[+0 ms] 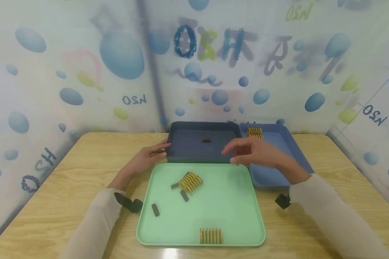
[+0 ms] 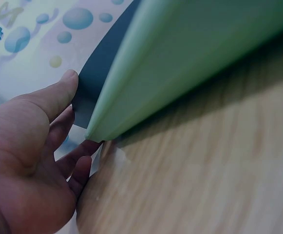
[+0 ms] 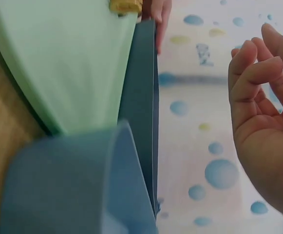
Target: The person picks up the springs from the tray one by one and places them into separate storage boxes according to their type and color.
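My left hand [image 1: 144, 158] rests its fingertips against the left end of the dark blue tray [image 1: 184, 155], near the green tray's corner. In the left wrist view its thumb [image 2: 69, 85] meets the dark wall. My right hand [image 1: 257, 153] hovers above where the dark tray and the lighter blue tray [image 1: 272, 176] meet, fingers loosely bent, nothing between them. One small dark spring [image 1: 206, 140] lies in the dark tray. Yellow coil springs [image 1: 254, 131] lie at the back of the lighter blue tray, partly hidden by the right hand.
In front, the green tray [image 1: 227, 208] holds a cluster of yellow springs [image 1: 191, 181], several small dark springs [image 1: 155, 209] and a yellow spring [image 1: 211, 236] near its front edge. The trays stand on a wooden table [image 1: 84, 162] against a patterned backdrop [image 1: 194, 97].
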`<state>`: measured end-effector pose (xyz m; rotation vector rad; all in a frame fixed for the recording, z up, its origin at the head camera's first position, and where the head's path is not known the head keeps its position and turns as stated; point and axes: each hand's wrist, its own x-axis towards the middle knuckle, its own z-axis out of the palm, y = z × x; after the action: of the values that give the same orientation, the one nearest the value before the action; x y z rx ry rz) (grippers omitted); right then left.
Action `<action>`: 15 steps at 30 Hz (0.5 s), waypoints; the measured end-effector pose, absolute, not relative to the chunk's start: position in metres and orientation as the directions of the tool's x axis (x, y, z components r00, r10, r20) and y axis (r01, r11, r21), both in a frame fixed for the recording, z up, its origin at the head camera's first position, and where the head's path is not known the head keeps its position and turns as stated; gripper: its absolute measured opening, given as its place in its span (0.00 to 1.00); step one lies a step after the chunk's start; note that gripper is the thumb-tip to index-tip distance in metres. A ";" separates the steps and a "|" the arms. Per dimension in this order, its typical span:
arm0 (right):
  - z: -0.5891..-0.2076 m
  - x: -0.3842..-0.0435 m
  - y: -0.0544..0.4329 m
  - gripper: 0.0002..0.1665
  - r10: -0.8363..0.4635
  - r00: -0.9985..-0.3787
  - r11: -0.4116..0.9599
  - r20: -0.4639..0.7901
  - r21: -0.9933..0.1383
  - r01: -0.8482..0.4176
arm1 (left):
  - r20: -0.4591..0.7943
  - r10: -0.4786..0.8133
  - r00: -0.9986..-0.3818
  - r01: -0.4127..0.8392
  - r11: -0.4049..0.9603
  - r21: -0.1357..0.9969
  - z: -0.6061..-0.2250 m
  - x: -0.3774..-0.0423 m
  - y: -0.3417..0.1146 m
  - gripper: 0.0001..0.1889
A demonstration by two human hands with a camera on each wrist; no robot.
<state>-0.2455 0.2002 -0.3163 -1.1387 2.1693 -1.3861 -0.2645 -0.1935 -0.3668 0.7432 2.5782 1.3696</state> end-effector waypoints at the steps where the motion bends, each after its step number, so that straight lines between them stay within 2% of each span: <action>1: -0.317 -0.242 0.199 0.17 -0.772 -0.618 0.203 0.147 -0.865 -0.459 | 0.113 0.478 -0.871 0.362 0.470 0.805 -0.366 -0.265 -0.193 0.23; 9: -0.324 -0.216 0.182 0.17 -0.829 -0.529 0.140 0.182 -0.848 -0.510 | 0.121 0.489 -0.864 0.371 0.455 0.810 -0.366 -0.265 -0.194 0.23; 15: -0.341 -0.212 0.166 0.18 -0.834 -0.540 0.176 0.117 -0.870 -0.461 | 0.118 0.487 -0.865 0.372 0.467 0.802 -0.367 -0.264 -0.194 0.23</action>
<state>-0.2123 0.1662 -0.3406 -1.2220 2.0726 -1.3152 -0.2641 -0.1937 -0.3672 0.7592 2.5790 1.3619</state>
